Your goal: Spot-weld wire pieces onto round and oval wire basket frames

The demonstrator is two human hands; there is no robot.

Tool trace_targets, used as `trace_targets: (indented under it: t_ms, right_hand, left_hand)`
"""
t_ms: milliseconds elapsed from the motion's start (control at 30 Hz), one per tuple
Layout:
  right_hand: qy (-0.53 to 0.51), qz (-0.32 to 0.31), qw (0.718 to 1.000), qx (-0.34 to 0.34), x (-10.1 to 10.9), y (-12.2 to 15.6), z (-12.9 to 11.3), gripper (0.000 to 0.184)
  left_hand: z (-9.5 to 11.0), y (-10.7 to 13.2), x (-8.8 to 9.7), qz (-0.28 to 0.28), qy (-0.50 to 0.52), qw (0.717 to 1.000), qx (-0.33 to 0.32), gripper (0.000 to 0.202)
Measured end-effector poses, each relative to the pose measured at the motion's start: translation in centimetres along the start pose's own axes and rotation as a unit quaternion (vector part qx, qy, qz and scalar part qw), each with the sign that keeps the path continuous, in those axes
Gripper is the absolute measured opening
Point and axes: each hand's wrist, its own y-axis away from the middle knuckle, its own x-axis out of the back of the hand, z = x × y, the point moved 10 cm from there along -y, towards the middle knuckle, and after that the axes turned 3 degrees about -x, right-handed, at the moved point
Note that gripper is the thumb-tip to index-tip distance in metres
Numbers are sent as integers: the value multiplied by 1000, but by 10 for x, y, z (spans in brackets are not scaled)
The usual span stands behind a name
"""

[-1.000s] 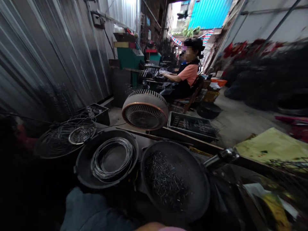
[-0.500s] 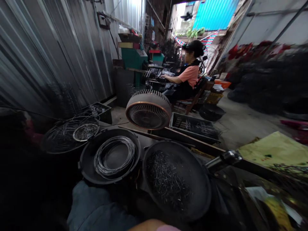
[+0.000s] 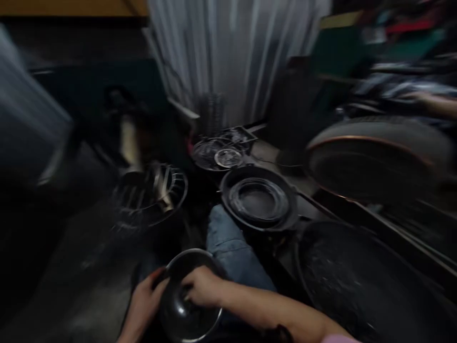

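- One left hand (image 3: 143, 301) at the ten o'clock edge of the metal bowl (image 3: 174, 314); its thumb and fingers look clamped on the rim, though blur softens the edge.
- One metal bowl, low in the view beside the person's knee; it is round, so no long axis shows.
- One right hand (image 3: 203, 287) inside the bowl, nearer its middle than the left; the forearm enters from four o'clock, fingertips aim toward eight, with the bowl's floor below them. Those fingers are bunched; whether they pinch anything, I cannot tell.
- Around the bowl, leftmost first: one wire basket (image 3: 186, 185) at eleven o'clock, its contents too blurred to count; one small dish (image 3: 216, 157), farther off between twelve and one; one knee (image 3: 228, 236) at one; one black basin (image 3: 255, 172) between one and two, holding one coil (image 3: 237, 200); one fan (image 3: 367, 166) at two; one wide dark pan (image 3: 400, 267) at three, its bits uncountable.
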Motion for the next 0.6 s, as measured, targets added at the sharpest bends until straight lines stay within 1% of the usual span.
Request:
trace_targets:
  t_ms: [33,67,100,167,200,233,267,333,367,433,500,533,600]
  right_hand:
    - [-30,14,999,-12,7,1,3,28]
    - [-60,23,998,-13,16,1,4,28]
    - [-80,34,996,-12,27,2,4,26]
    - [-83,81,993,-12,54,1,5,24]
    - [-64,118,991,-18,69,1,7,24]
    - [-43,158,986,-29,81,1,10,24]
    - [-22,192,980,-41,90,2,14,24]
    - [5,233,971,-57,97,1,21,25]
    - [9,243,968,-60,97,-1,24,25]
    - [4,250,967,-56,93,-4,29,26]
    - [-12,257,965,-56,92,-6,31,26]
    - [-21,255,965,-53,93,-7,30,25]
    - [-41,243,969,-35,96,-11,19,21]
  left_hand:
    - [-3,-2,8,-5,28,1000,-4,38]
    - [-5,-7,25,34,54,998,-5,44]
    - [-7,-13,48,95,79,992,3,49]
    - [-10,-24,95,230,157,960,15,58]
    - [-9,-31,114,278,215,936,17,63]
    - [-6,-42,127,302,274,913,14,68]
    - [0,-55,136,306,320,897,8,70]
    - [17,-80,147,311,372,875,-3,69]
    - [29,-94,148,297,393,870,-12,68]
    - [56,-118,142,246,428,868,-40,64]
    - [73,-134,133,207,446,870,-36,62]
    - [78,-140,128,193,449,872,-27,60]
    - [81,-143,123,190,455,870,-5,56]
